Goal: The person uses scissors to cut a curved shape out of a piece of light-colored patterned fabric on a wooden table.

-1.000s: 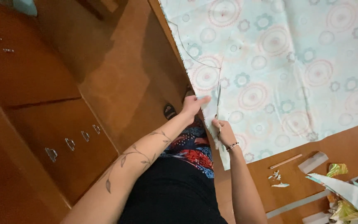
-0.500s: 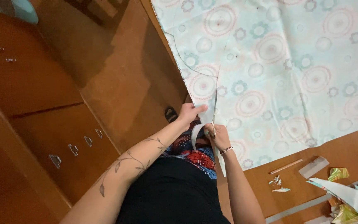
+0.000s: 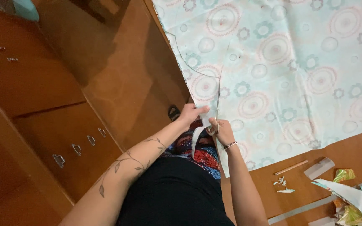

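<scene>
A pale blue fabric (image 3: 281, 71) printed with pink circles and small flowers lies spread over a wooden table (image 3: 357, 146). A narrow cut (image 3: 219, 90) runs into the fabric from its near edge. My left hand (image 3: 190, 114) pinches the cut edge, and a loose strip of fabric (image 3: 196, 140) hangs down from it. My right hand (image 3: 221, 129) is closed at the end of the cut around what looks like small scissors (image 3: 216, 124), mostly hidden by the fingers. A bracelet (image 3: 230, 145) sits on the right wrist. The two hands almost touch.
A wooden cabinet with metal drawer handles (image 3: 76, 148) stands at the left. A dark sandal (image 3: 173, 113) lies on the floor. On the table at right are a pencil (image 3: 290, 167), paper scraps (image 3: 282, 184), a metal ruler (image 3: 298, 210) and crumpled colourful wrappers (image 3: 348, 205).
Both hands have drawn closer together at the fabric's near edge. A loose strip now hangs from the left hand, where before the edge lay flat.
</scene>
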